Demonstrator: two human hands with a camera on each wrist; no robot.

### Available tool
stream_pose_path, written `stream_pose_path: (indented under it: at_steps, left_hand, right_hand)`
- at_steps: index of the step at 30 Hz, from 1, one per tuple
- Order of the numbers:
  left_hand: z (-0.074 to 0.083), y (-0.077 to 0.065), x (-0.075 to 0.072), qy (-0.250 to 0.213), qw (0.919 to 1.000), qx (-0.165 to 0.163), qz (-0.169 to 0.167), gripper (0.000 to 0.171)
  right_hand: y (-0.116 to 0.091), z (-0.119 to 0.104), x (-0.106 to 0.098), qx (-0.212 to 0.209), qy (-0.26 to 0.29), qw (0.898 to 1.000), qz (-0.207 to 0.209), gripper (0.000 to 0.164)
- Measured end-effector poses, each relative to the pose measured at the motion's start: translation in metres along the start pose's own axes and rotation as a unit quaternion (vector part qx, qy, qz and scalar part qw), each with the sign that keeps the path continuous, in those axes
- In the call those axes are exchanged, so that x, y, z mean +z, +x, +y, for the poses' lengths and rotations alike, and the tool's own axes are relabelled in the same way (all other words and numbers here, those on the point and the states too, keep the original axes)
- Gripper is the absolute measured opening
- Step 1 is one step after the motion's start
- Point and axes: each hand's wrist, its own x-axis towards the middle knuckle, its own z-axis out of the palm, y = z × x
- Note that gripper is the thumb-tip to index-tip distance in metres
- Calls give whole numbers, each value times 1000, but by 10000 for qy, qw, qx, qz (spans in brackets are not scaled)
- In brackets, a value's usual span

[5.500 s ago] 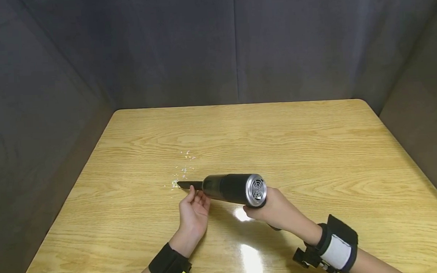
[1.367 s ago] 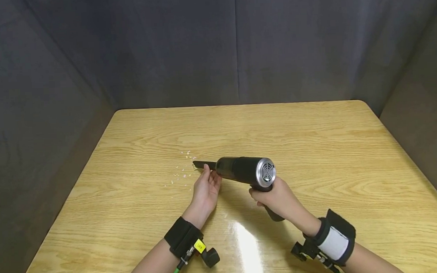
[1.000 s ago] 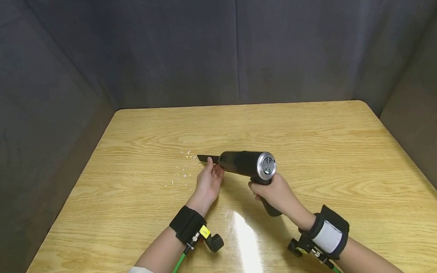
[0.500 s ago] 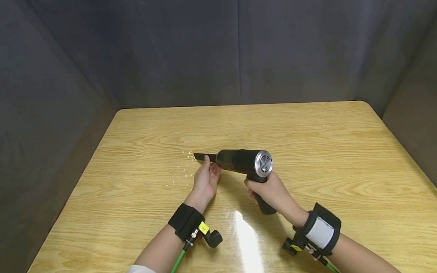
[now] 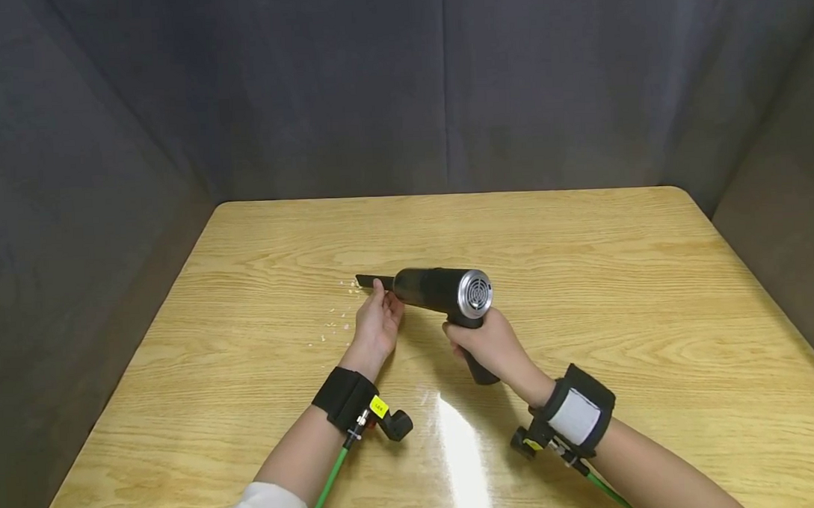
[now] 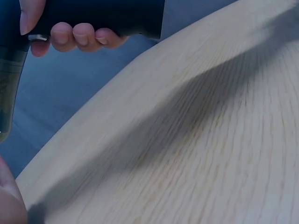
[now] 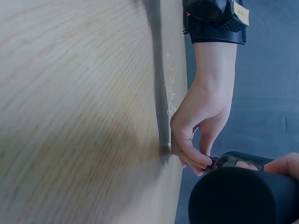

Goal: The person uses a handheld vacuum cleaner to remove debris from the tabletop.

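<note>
My right hand (image 5: 494, 344) grips the black handle of a handheld vacuum cleaner (image 5: 431, 289), its silver vented end turned towards me. The left wrist view shows the curled fingers (image 6: 84, 37) of that hand around the handle. The slim black nozzle (image 5: 367, 281) points left, low over the table. Thumb and fingers of my left hand (image 5: 377, 326) pinch this nozzle from below, as the right wrist view also shows. Tiny pale paper scraps (image 5: 330, 325) lie scattered to the left of the left hand, and a few more sit right at the nozzle tip.
The wood-grain table (image 5: 582, 263) has rounded far corners, with dark cloth walls (image 5: 307, 93) behind it and at both sides. Each wrist wears a black strap with a small camera. A green cable (image 5: 329, 482) trails from the left strap.
Both hands have carried the vacuum away from me across the table, lately also slightly left. The small heap of scraps earlier at the nozzle tip is gone, and fewer scraps are visible.
</note>
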Motion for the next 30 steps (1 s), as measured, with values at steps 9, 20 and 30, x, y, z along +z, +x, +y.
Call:
stream_pose_path:
  at_steps: [9, 20, 30]
  left_hand:
    - [-1, 2, -2, -122, 9999, 6, 3, 21]
    - [0, -7, -3, -173, 9998, 30, -110, 22]
    - [-1, -11, -9, -242, 9996, 30, -160, 23]
  right_hand:
    - [0, -2, -1, -120, -189, 9997, -96, 16]
    - [-3, -4, -4, -237, -553, 9982, 17, 15]
    - [-4, -6, -2, -127, -704, 9974, 6, 17]
